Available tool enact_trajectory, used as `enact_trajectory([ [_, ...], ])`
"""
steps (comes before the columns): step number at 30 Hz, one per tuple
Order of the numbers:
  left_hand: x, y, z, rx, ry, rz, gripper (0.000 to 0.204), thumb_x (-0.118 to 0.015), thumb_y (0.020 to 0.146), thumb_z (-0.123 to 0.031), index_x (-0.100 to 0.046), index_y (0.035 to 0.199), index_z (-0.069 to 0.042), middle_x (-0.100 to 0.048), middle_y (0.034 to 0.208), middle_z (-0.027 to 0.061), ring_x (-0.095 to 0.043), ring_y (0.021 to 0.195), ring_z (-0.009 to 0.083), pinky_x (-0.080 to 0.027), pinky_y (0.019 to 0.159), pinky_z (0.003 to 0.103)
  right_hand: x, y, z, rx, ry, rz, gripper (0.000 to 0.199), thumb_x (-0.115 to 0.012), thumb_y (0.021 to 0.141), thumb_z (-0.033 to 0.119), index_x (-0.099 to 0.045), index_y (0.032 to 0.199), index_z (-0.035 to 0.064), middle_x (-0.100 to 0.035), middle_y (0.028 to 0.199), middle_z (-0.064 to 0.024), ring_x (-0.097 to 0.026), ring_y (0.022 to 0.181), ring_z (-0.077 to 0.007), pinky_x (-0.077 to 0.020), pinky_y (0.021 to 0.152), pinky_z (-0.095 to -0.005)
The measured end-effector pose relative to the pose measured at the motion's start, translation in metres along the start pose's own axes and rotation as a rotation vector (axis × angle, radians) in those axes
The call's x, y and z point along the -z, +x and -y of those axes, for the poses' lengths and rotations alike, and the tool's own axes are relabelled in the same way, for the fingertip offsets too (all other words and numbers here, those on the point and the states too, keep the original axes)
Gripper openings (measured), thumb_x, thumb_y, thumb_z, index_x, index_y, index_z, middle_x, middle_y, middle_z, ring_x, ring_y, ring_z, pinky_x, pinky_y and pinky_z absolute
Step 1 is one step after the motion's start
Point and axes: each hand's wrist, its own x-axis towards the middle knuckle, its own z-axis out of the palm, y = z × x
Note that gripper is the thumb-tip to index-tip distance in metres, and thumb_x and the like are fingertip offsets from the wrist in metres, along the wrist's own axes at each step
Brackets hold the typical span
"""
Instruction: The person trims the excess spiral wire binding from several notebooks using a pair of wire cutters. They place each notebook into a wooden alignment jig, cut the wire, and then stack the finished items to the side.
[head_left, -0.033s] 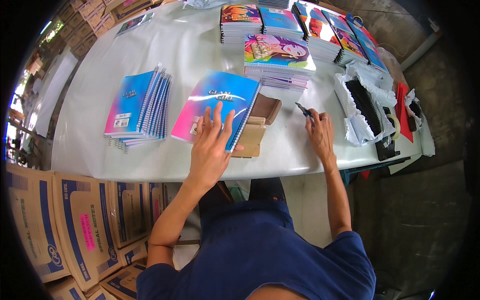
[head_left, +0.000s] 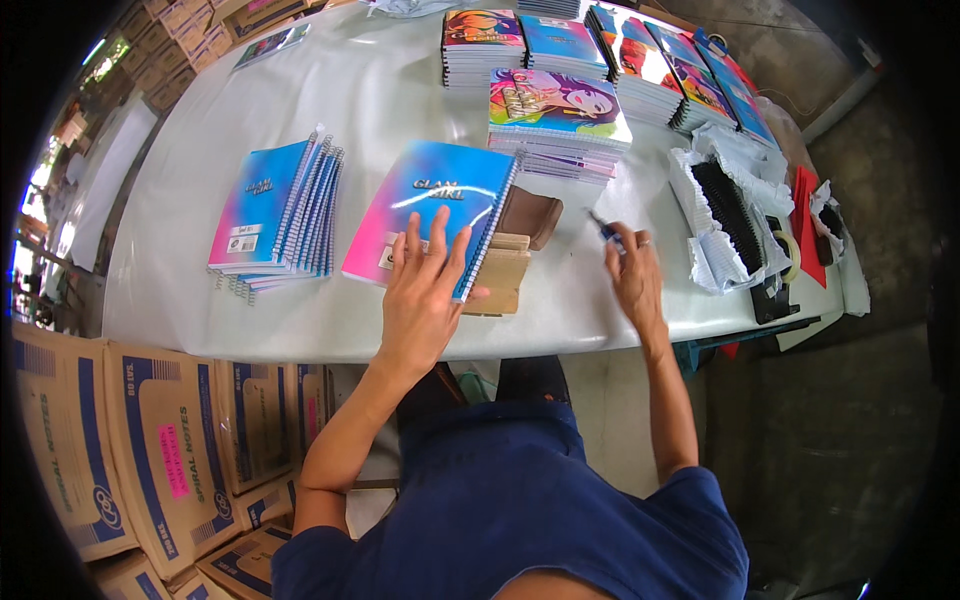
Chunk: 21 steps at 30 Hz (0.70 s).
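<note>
A blue and pink spiral notebook [head_left: 440,180] lies at the middle of the table's near side, its right part resting over a wooden block [head_left: 503,275]. My left hand [head_left: 425,285] holds it, with fingers spread over the cover and the thumb by the coil edge. To the right, above the tabletop, my right hand [head_left: 635,275] is closed around small dark-handled pliers [head_left: 608,231], whose jaws point up and left, apart from the notebook. A brown curved piece [head_left: 530,217] sits behind the block. On the left, a stack of similar spiral notebooks [head_left: 265,205] shows its coils.
More notebook stacks [head_left: 558,105] stand at the back right. Black coils [head_left: 728,215] lie in crumpled white wrapping on the right, near a tape roll [head_left: 787,256] and red sheet [head_left: 806,225]. Cardboard boxes [head_left: 165,440] are piled below the table at left.
My right hand has shifted slightly left and toward me with the pliers, which look blurred. My left hand and the notebook have hardly moved.
</note>
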Motion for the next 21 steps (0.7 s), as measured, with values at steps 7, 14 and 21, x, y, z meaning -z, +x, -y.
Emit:
enact_trajectory([
  [7, -0.011, -0.001, -0.002, -0.049, 0.24, -0.006, 0.071, -0.073, 0.077, -0.011, -0.046, 0.142, -0.012, -0.048, 0.144, 0.01, -0.041, 0.132, 0.0433, -0.033, 0.106, 0.055, 0.034, -0.048, 0.114, 0.291, 0.289, 0.11, 0.039, -0.066, 0.085, 0.017, -0.061, 0.124, 0.0122, -0.056, 0.113, -0.014, -0.057, 0.097, -0.0311, -0.0483, 0.084, -0.0406],
  [14, -0.01, -0.001, -0.002, -0.026, 0.221, -0.008, 0.073, -0.071, 0.073, -0.001, -0.048, 0.141, -0.014, -0.05, 0.143, 0.0065, -0.041, 0.131, 0.0437, -0.033, 0.106, 0.054, 0.039, -0.03, 0.116, -0.062, 0.625, 0.68, 0.033, -0.064, 0.09, 0.022, -0.064, 0.119, 0.0077, -0.061, 0.095, -0.0159, -0.059, 0.083, -0.0272, -0.0477, 0.073, -0.0381],
  [21, 0.04, 0.03, 0.045, -0.001, 0.146, -0.186, 0.061, -0.059, 0.078, 0.009, -0.055, 0.135, -0.011, -0.053, 0.14, 0.0051, -0.048, 0.131, 0.0289, -0.034, 0.108, 0.046, 0.049, 0.02, 0.084, 0.318, 0.611, 0.301, 0.026, -0.06, 0.094, 0.015, -0.064, 0.116, 0.0024, -0.065, 0.1, -0.014, -0.062, 0.089, -0.0243, -0.0497, 0.077, -0.0331],
])
